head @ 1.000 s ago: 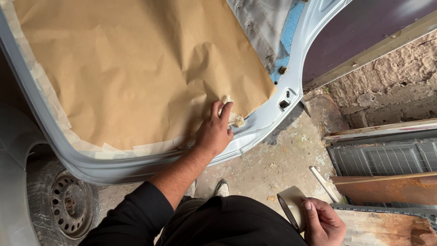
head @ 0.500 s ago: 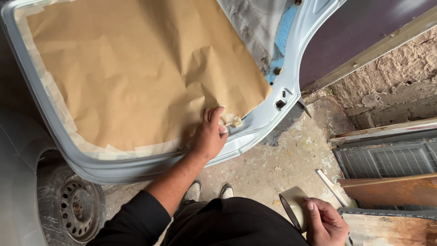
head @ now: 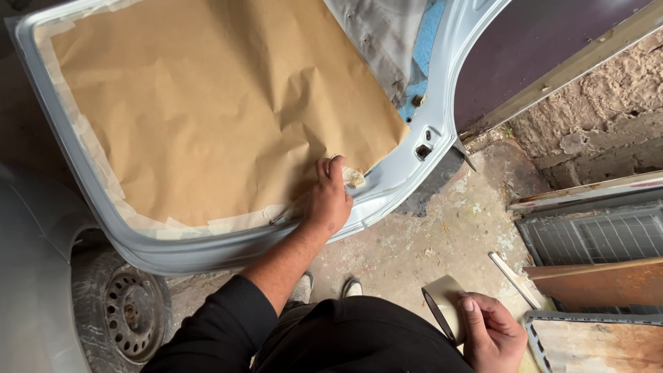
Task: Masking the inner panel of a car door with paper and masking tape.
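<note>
While left hand (head: 328,200) presses brown paper (head: 214,110), wheel (head: 128,314) below, tape roll (head: 445,307) gripped.

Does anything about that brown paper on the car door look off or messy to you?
Yes. At the lower right corner of the brown paper, by the left hand, a crumpled scrap of tape sticks out instead of lying flat. The paper is also wrinkled across its middle. Along the bottom edge the tape strips overlap unevenly.

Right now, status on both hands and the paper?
Left hand pressing brown masking paper on pale blue car door frame. Right hand holding beige tape roll. Nothing between.
</note>
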